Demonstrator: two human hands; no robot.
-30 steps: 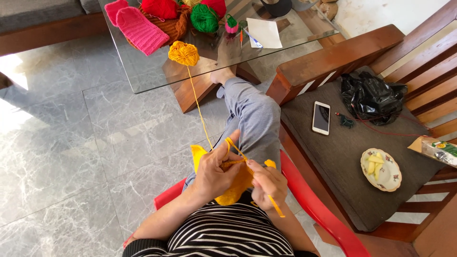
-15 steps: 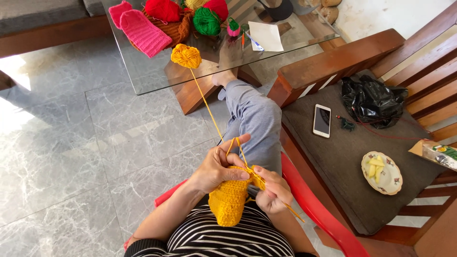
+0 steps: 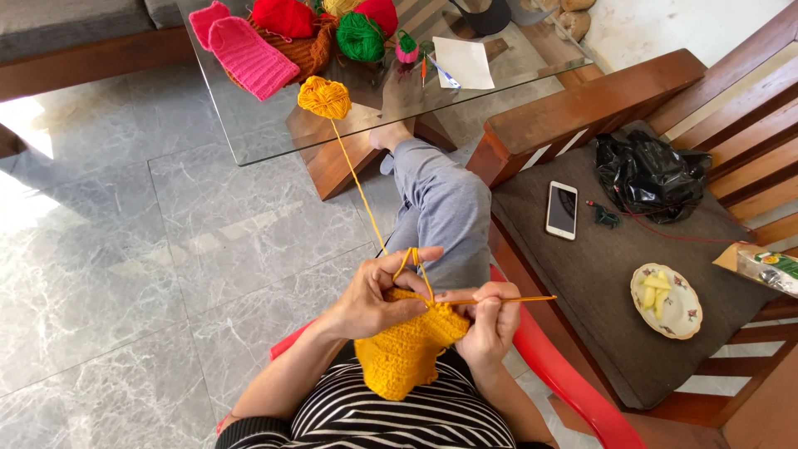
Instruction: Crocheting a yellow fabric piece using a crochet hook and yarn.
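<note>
Yellow crochet work (image 3: 405,349) hangs in our lap, a good-sized panel already worked, with plenty of yarn left to use. Our left hand (image 3: 374,295) pinches its top edge, the strand looped over a finger; our right hand (image 3: 490,320) grips the crochet hook (image 3: 507,299) beside it. Beyond the piece, the strand runs up to the yellow yarn ball (image 3: 324,97) on the glass table (image 3: 249,133); a phone (image 3: 562,210) lies to its right.

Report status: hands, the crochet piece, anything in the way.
Left hand pinches yellow crochet piece, yarn over finger. Right hand grips crochet hook. Nothing blocks.
</note>
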